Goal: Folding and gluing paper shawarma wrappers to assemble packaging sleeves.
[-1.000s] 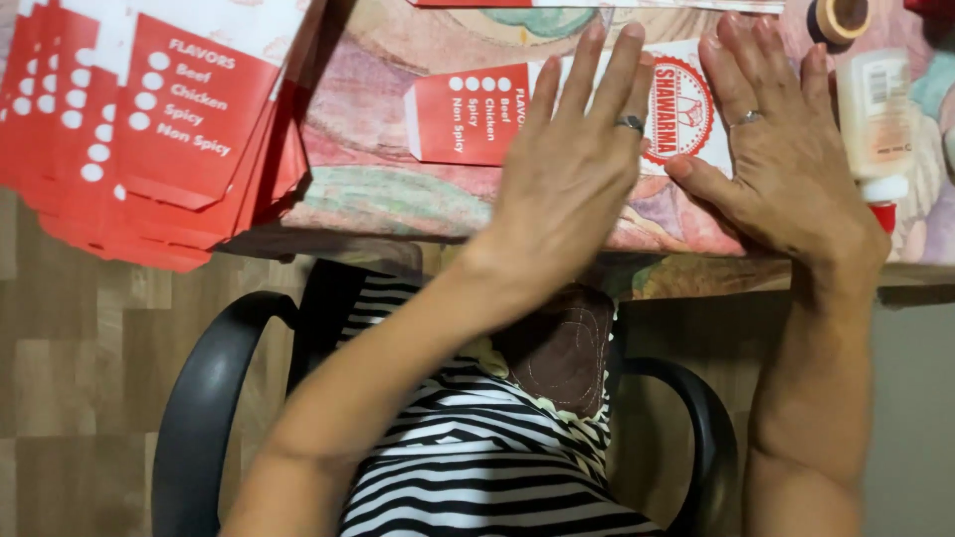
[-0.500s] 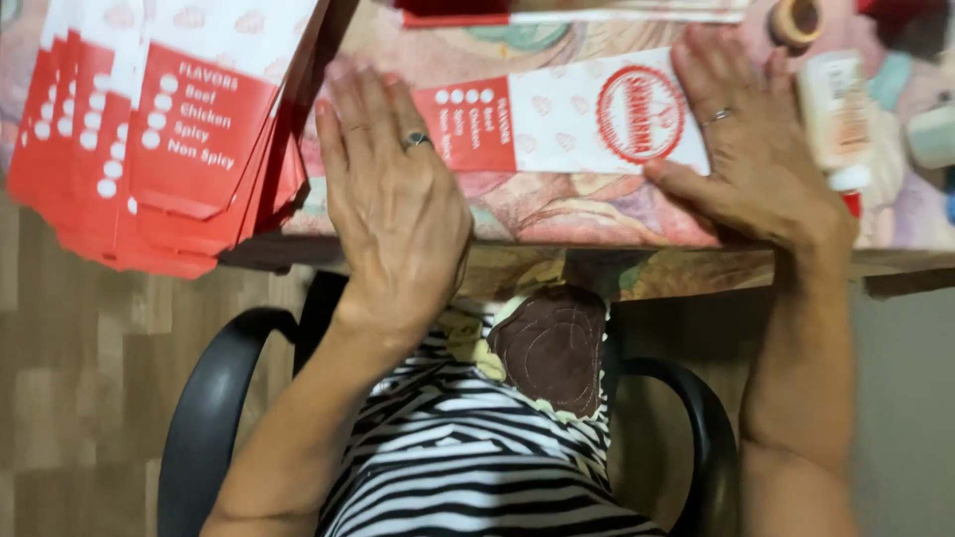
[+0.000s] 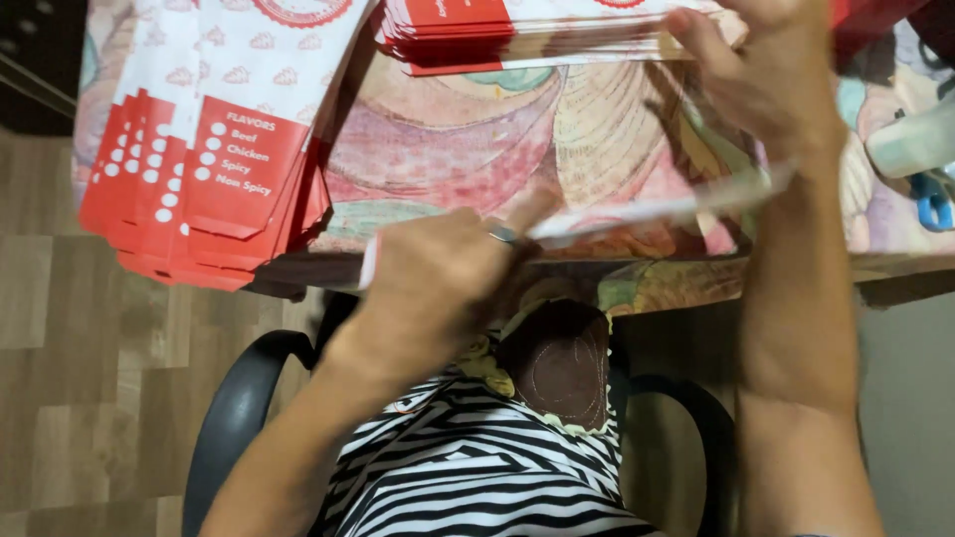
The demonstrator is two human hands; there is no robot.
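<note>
Head view is looking straight down at my lap and the near edge of the desk [image 3: 418, 149], which is covered with a colourful patterned cloth. I'm holding one flat paper sleeve [image 3: 647, 207] edge-on between both hands, so it's showing as a thin pale strip hovering just above the desk's near edge. My guess is it's being kept level like that so it stays flat.

Left hand [image 3: 438, 273] is curling closed around the sleeve's left end, ring finger on top, thumb underneath I think. Right hand [image 3: 761, 94] is pinching the far right end with fingers narrow, though motion blur is making the exact grip hard to read.

So the sleeve is running between the two hands, left end tucked in the left palm, right end just under the right fingertips.

Fanned stack of red-and-white sleeves [image 3: 209, 169] is hanging over the desk's left near corner, probably to keep each one easy to reach. A second pile [image 3: 527, 30] is sitting along the far edge. White bottle [image 3: 910, 144] and something blue [image 3: 930, 199] are lying at the right edge.
</note>
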